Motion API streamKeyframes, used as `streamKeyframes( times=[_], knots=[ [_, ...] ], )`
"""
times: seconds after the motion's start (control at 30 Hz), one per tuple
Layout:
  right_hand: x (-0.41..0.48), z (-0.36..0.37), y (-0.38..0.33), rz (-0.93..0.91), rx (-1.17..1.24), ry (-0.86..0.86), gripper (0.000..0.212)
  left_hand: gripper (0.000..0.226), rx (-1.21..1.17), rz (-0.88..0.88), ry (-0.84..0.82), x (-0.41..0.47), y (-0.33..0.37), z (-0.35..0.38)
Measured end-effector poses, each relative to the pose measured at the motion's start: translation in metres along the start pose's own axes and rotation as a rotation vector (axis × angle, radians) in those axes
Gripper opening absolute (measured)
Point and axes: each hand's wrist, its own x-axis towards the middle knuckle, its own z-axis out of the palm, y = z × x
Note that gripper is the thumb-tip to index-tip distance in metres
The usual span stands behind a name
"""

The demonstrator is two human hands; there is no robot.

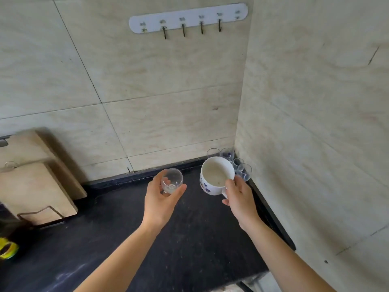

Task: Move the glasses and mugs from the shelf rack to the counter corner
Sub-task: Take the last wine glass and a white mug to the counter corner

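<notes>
My left hand holds a small clear stemmed glass above the black counter, fingers and thumb curled round its bowl. My right hand grips the handle of a white mug with blue print, held tilted over the counter's right back corner. Behind the mug, several small clear glasses stand in the corner against the tiled walls. The shelf rack is out of view.
Wooden cutting boards lean in a wire holder at the left. A white hook strip hangs on the back wall. A yellow object lies at the left edge. Tiled walls close the corner on the right.
</notes>
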Motion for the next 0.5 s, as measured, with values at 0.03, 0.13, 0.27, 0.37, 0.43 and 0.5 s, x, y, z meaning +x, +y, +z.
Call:
streamKeyframes(
  times=[0.03,0.13,0.27,0.37,0.43,0.5],
  knots=[
    [0.013,0.008,0.007,0.007,-0.015,-0.003,0.034,0.061,0.014,-0.019,-0.011,0.015,-0.008,0.005],
    [0.052,0.033,0.031,0.050,-0.049,0.001,0.031,0.060,0.054,-0.073,-0.036,0.059,-0.036,0.023],
    [0.104,0.067,0.063,0.218,-0.037,0.007,0.030,0.070,0.103,-0.187,-0.082,0.115,-0.081,0.044],
    [0.148,0.093,0.088,0.288,-0.113,0.031,0.025,0.072,0.123,-0.269,-0.139,0.160,-0.115,0.057],
    [0.172,0.107,0.102,0.366,-0.112,0.039,0.028,0.073,0.143,-0.306,-0.160,0.184,-0.134,0.066],
    [0.196,0.121,0.117,0.410,-0.103,0.050,0.028,0.074,0.165,-0.334,-0.176,0.208,-0.150,0.076]
  ],
)
